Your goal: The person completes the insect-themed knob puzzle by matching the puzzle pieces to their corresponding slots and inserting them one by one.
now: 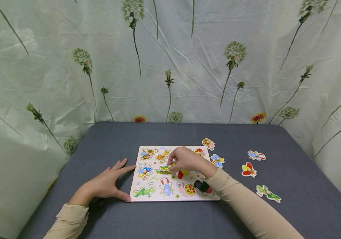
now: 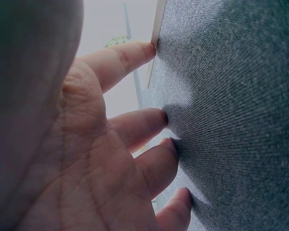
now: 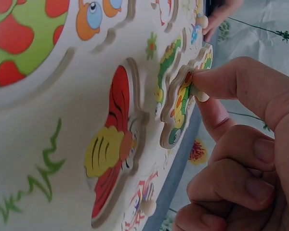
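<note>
A wooden knob puzzle board with insect pictures lies on the table. My right hand pinches the knob of a green and yellow caterpillar puzzle piece between thumb and index finger. In the right wrist view the piece stands tilted beside the matching caterpillar recess, overlapping its edge. My left hand lies spread at the board's left side, thumb and index finger touching its edge. Its other fingers rest on the dark tablecloth.
Right of the board lie loose pieces: a snail, a bee, a blue beetle, a red butterfly and a grasshopper. Knobbed pieces, including a bee and a mosquito, sit in the board. A flowered curtain hangs behind.
</note>
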The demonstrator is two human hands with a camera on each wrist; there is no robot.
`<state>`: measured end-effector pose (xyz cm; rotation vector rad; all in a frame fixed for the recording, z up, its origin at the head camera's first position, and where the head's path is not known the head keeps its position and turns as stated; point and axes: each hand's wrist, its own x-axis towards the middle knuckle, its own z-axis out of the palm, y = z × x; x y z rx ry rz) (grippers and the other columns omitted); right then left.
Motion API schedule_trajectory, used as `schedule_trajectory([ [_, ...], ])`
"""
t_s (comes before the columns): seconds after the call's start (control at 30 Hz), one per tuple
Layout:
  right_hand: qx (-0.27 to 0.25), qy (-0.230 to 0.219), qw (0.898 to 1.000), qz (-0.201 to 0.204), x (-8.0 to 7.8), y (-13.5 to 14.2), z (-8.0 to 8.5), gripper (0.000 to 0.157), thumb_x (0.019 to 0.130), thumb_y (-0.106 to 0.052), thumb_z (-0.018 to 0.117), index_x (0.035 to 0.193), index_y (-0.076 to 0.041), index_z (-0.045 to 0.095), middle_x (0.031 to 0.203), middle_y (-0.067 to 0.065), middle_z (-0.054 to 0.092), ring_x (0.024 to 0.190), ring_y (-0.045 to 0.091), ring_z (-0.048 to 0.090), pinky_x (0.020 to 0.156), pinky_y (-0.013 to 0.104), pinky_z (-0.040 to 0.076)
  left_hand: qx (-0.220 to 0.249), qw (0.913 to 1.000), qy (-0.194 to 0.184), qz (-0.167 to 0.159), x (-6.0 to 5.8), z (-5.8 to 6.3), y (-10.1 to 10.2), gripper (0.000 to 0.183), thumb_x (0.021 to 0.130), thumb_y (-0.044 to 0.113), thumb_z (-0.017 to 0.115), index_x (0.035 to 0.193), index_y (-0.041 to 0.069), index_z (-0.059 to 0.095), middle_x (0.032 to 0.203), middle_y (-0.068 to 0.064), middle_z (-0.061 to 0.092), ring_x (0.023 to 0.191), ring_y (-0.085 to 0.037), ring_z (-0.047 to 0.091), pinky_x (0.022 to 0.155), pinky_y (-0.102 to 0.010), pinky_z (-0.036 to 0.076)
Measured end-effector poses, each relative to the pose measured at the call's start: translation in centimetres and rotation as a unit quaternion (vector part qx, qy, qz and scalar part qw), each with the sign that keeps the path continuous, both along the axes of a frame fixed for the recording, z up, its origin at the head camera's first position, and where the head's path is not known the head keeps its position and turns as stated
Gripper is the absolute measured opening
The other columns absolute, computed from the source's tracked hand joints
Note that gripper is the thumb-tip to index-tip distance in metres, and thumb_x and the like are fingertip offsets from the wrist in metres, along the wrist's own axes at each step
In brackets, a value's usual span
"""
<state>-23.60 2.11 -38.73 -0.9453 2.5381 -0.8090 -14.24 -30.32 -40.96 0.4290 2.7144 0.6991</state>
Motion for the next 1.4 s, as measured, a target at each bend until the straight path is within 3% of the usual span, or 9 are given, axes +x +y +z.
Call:
schedule_trajectory([
  [0.63, 0.017, -0.029, 0.999, -0.009, 0.4, -2.1, -0.8, 0.012, 0.090, -0.008, 0.081, 0.084, -0.018, 0.077, 0.055, -0.007, 0.046, 0.046, 0.008, 0.041, 0.049, 0.023, 0.033, -0.002, 1.0000, 0.003, -0.001, 0.0, 0.0, 0.1, 0.118, 0.066, 0.056, 0.100, 0.166, 0.024, 0.045, 0.177, -0.028, 0.018, 0.163, -0.057, 0.015, 0.125, -0.081, 0.014],
  [1.4, 0.020, -0.035, 0.999, -0.015, 0.3, -2.0, -0.9, 0.012, 0.090, -0.008, 0.081, 0.085, -0.018, 0.077, 0.057, -0.006, 0.046, 0.047, 0.008, 0.042, 0.049, 0.023, 0.034, -0.001, 1.0000, -0.001, 0.003, 0.0, 0.1, 0.1, 0.119, 0.066, 0.056, 0.100, 0.166, 0.024, 0.045, 0.178, -0.028, 0.018, 0.163, -0.057, 0.014, 0.125, -0.081, 0.013],
])
